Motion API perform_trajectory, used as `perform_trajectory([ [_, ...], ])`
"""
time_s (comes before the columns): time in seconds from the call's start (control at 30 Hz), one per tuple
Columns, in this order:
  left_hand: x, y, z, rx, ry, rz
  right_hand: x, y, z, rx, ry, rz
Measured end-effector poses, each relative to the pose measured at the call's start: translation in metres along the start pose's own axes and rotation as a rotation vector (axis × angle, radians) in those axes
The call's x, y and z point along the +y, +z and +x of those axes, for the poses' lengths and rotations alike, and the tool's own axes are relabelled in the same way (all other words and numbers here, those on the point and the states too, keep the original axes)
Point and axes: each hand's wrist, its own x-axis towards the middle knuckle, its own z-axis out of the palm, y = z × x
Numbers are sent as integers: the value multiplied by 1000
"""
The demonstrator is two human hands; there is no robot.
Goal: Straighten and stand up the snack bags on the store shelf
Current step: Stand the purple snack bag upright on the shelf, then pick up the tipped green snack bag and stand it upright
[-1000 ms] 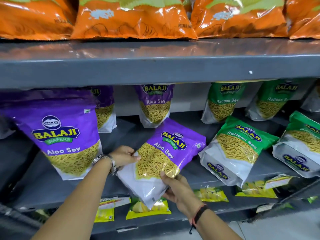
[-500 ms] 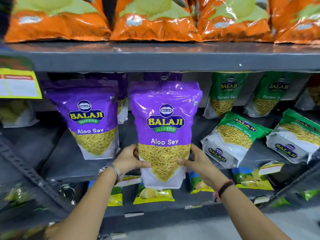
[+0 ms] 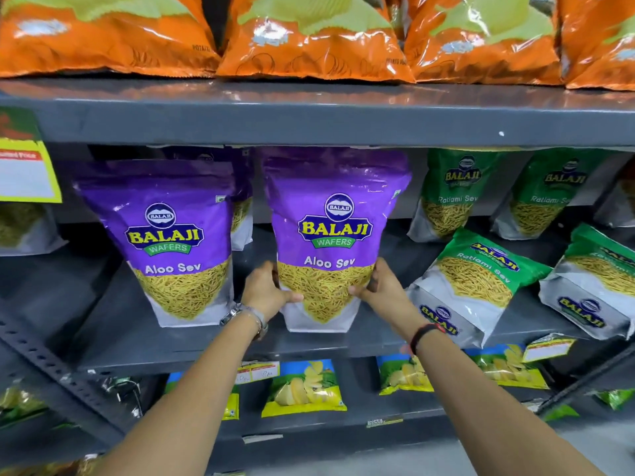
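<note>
A purple Aloo Sev bag (image 3: 335, 231) stands upright on the grey middle shelf (image 3: 144, 341). My left hand (image 3: 266, 292) grips its lower left side and my right hand (image 3: 381, 286) grips its lower right side. A second purple Aloo Sev bag (image 3: 168, 235) stands upright just to its left. On the right, two green Ratlami Sev bags (image 3: 477, 280) (image 3: 594, 280) lie tilted back on the shelf. More purple and green bags (image 3: 450, 194) stand at the back, partly hidden.
Orange chip bags (image 3: 309, 39) fill the shelf above. Yellow and green chip packets (image 3: 304, 389) sit on the shelf below. A yellow price sign (image 3: 24, 170) hangs at the left. The upper shelf's edge (image 3: 309, 121) hangs just over the standing bags.
The purple bag was lying tilted in my hands a second ago. I have turned it upright and set it down on the shelf beside the left purple bag.
</note>
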Motion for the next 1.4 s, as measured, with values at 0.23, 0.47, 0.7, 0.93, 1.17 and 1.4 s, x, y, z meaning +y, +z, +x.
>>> perform_trajectory([
  [0.23,-10,24,45,154,-43,1,10,5,49,74,-4,-96],
  [0.47,-40,27,55,81,-62,95,17,9,53,19,-28,-175],
  [0.7,-2,27,23,-256,-230,428,10,-16,16,232,-52,-79],
  [0.93,65,108,9,-510,-22,106,12,-115,-32,774,-97,-241],
  [1.17,93,193,54,-441,-56,-33,62,-190,-24,631,560,156],
  [1.4,95,234,78,-640,-275,-98,89,-209,2,365,605,516],
])
